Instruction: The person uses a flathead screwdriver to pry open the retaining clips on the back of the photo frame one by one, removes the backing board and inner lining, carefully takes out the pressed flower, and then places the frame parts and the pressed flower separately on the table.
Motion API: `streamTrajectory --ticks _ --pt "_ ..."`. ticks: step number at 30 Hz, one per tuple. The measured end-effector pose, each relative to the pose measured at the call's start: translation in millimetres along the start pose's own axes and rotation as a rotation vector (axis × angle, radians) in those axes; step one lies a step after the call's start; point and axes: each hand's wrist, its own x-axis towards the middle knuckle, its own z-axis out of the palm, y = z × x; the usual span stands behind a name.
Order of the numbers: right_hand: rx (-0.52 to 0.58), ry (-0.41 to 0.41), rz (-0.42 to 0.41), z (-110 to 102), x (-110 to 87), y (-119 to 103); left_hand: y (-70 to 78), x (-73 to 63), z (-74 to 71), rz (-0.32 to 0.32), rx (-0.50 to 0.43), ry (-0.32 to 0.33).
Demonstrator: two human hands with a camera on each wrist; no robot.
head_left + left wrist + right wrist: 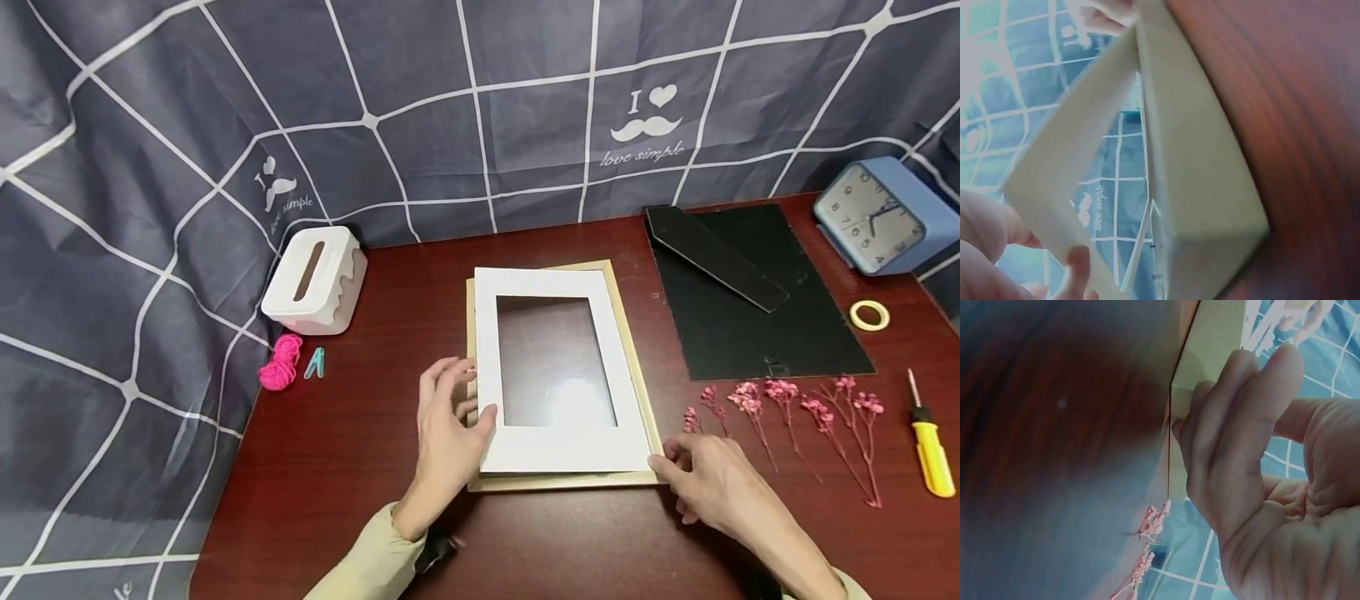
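Note:
A white mat board (562, 450) with a rectangular window lies slightly askew over a light wooden picture frame (562, 482). My left hand (450, 425) pinches the mat at its left edge, thumb on top. In the left wrist view the mat board (1054, 162) is tilted up from the frame's side (1191, 125), with fingertips at its edge. At the frame's lower right corner my right hand (716, 483) grips with thumb on top and bent fingers against the outside. Through the mat's window a shiny, reflective surface shows.
A black backing board (750, 333) with its stand lies right of the frame. Pink dried flowers (783, 392), a yellow screwdriver (932, 458), a tape roll (870, 316) and a blue clock (892, 217) are farther right. Leftward sit a tissue box (315, 283), pink yarn (281, 362) and a teal clip (315, 363).

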Motion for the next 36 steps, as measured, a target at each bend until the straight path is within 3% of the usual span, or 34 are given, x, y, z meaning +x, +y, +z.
streamTrajectory --ticks 3,6,9,12,14,22,27,31,36 --pt "0.002 -0.002 0.006 1 -0.9 -1 6.7 -7.4 -10.9 -0.261 -0.186 -0.06" --pt "-0.005 0.002 -0.002 0 -1.5 -1 13.1 -19.4 -20.2 -0.468 -0.304 -0.21" --pt "0.003 0.002 -0.004 -2 -2.2 -1 15.7 -30.6 -25.4 -0.556 -0.345 -0.385" --pt "0.013 0.0 0.003 -3 -2.2 0 14.0 -35.8 -26.3 -0.558 -0.337 -0.46" --pt "0.022 -0.003 0.01 -3 -2.2 -1 11.4 -37.2 -25.9 -0.545 -0.309 -0.438" --pt "0.053 -0.005 0.02 -2 -3.5 -3 0.0 -40.2 -26.4 -0.439 -0.173 -0.241" --pt "0.043 -0.004 0.043 -3 -3.0 -5 -3.9 -40.6 -33.5 -0.412 -0.16 -0.142" --pt "0.06 -0.021 0.074 -3 -2.4 -6 -7.6 -35.6 -47.6 -0.444 -0.229 -0.05" --pt "0.053 -0.019 0.081 -3 -2.7 -8 -18.8 -21.2 -77.8 -0.467 -0.278 0.076"
